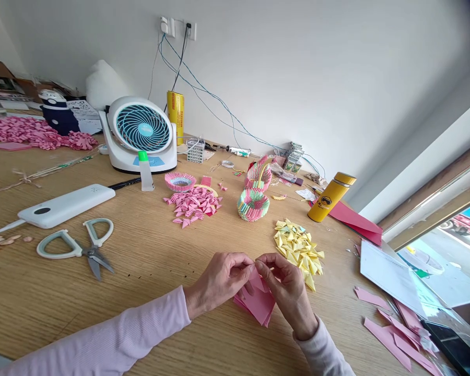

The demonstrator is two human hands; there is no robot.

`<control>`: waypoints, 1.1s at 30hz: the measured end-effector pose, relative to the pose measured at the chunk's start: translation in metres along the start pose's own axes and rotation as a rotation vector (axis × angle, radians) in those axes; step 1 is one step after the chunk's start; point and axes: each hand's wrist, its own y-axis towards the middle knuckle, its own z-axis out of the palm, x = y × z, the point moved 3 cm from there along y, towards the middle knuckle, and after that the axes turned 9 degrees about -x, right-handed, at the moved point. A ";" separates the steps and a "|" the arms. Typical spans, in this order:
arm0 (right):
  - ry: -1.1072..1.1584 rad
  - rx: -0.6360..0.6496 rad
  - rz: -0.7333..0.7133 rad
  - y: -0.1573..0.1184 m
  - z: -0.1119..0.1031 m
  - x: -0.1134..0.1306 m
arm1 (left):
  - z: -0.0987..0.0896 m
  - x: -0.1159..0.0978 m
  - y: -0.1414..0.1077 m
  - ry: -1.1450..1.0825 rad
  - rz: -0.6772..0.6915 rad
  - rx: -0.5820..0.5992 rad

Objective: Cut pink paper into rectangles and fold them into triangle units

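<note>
My left hand (227, 279) and my right hand (284, 284) meet fingertip to fingertip near the front of the table. Both are closed in a pinch on a small pink paper piece (259, 282), mostly covered by the fingers. Just below them lies a stack of pink paper slips (260, 308). Right behind my right hand is a pile of folded yellow paper triangles (297, 245). A heap of folded pink paper pieces (194, 206) sits farther back, left of two woven-looking paper baskets (253, 204).
Open scissors (90, 251), a white power bank (66, 205), a glue bottle (145, 175) and a fan (143, 133) stand or lie to the left. On the right are a yellow flask (331, 197), white sheets (391, 277) and loose pink strips (387, 342).
</note>
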 end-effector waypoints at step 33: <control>-0.492 -0.199 -0.621 0.011 0.015 0.036 | -0.005 0.008 0.008 -0.424 -0.148 -0.177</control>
